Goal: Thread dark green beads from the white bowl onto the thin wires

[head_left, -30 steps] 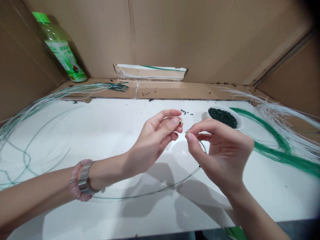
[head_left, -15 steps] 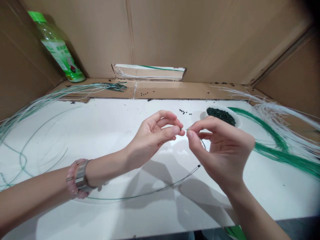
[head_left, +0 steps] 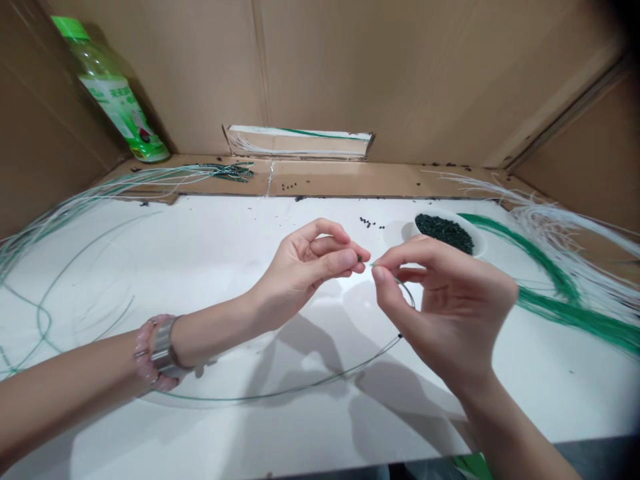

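Observation:
My left hand (head_left: 320,260) pinches a tiny dark green bead (head_left: 359,258) between thumb and fingertips. Just right of it, my right hand (head_left: 440,293) is closed on a thin green cord (head_left: 280,397), whose short tip pokes out past the thumb and forefinger. A small gap separates tip and bead. From my right hand the cord loops down and sweeps left over the white tabletop, with a dark bead or knot (head_left: 399,336) on it. Behind my right hand stands a white bowl (head_left: 480,247) of dark green beads (head_left: 443,231).
Loose beads (head_left: 370,223) lie beyond my hands. Green cord bundles (head_left: 575,320) and white strands (head_left: 560,220) spread at the right. Beaded strands (head_left: 233,172) trail off left. A green-capped bottle (head_left: 117,107) leans against the cardboard wall (head_left: 350,67), which has a slot (head_left: 300,143).
My right hand has shifted slightly down and right, and the cord tip sits a little lower. More of the bead shows at my left fingertips.

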